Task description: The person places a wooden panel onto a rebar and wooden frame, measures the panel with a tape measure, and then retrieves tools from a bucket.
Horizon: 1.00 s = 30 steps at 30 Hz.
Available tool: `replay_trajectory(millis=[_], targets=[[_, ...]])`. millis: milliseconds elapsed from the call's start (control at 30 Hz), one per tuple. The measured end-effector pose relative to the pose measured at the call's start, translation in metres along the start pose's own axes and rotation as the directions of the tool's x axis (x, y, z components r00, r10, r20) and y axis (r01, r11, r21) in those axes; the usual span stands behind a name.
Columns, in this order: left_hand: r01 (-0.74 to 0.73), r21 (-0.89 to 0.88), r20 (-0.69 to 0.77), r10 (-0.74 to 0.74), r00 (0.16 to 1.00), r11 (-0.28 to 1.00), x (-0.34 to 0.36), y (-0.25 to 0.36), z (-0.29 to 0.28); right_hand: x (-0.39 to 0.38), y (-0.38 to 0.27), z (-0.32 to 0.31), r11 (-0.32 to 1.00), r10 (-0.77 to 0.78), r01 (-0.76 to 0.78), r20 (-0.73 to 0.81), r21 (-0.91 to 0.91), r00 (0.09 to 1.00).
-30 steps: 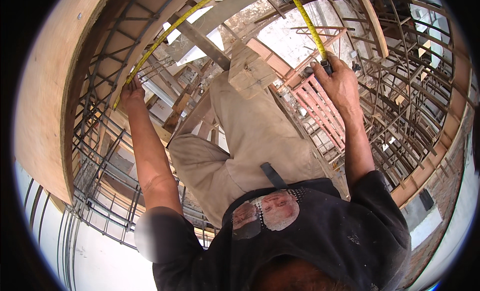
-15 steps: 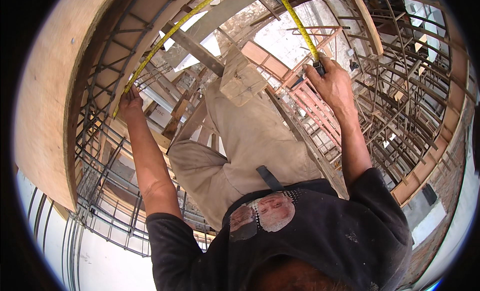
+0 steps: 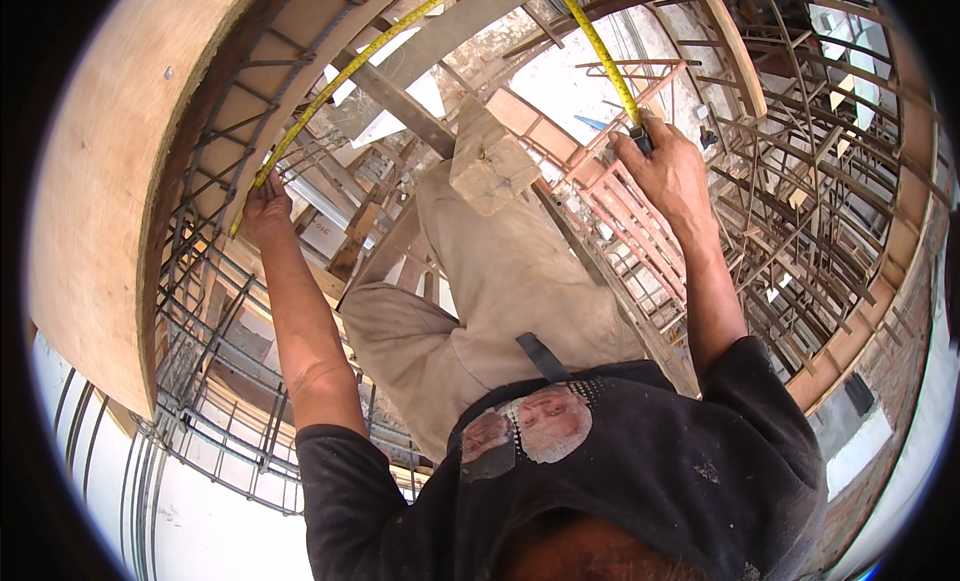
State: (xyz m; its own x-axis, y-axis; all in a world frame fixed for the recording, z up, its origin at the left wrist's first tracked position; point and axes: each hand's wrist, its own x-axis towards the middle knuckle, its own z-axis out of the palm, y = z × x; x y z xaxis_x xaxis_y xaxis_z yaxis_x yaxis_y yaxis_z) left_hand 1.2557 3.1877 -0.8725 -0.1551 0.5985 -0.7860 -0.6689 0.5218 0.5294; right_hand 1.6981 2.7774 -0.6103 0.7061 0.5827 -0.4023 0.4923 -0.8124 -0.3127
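A yellow tape measure (image 3: 598,49) runs from its dark case up past the top edge of the picture. Its blade comes back down along the wooden board on the left. Around the case, at the upper right, my right hand (image 3: 668,161) is closed. My left hand (image 3: 268,206) pinches the blade near its other end, beside the board and the rebar cage (image 3: 245,111). A short stretch of blade sticks out below my left fingers. Between the two hands the blade bows in a wide arc.
A plywood panel (image 3: 95,201) stands at the left, next to the rebar. Between my arms a wooden post (image 3: 490,171) rises in front of my knees. Timber props and poles (image 3: 800,201) crowd the right side. A reddish slatted frame (image 3: 635,221) lies below my right hand.
The view has shifted slightly, so both hands sit a little further right and lower. A blue item now shows beside the case. The grip of both hands stays the same.
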Motion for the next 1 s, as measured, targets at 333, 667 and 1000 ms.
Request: replay_trajectory(millis=[333, 667, 1000], targets=[[-0.037, 0.009, -0.024, 0.037, 0.999, 0.999, -0.041, -0.018, 0.025, -0.002, -0.003, -0.001, 1.0, 0.024, -0.024, 0.007, 0.011, 1.0], [-0.017, -0.017, -0.037, 0.016, 0.999, 1.0, -0.037, -0.021, 0.025, -0.002, -0.001, 0.004, 0.999, 0.048, -0.048, -0.012, 0.003, 0.999], [-0.017, -0.075, -0.062, 0.013, 0.998, 0.997, -0.024, -0.016, 0.016, 0.0, -0.001, 0.004, 0.999, 0.04, -0.04, -0.009, -0.015, 0.999]])
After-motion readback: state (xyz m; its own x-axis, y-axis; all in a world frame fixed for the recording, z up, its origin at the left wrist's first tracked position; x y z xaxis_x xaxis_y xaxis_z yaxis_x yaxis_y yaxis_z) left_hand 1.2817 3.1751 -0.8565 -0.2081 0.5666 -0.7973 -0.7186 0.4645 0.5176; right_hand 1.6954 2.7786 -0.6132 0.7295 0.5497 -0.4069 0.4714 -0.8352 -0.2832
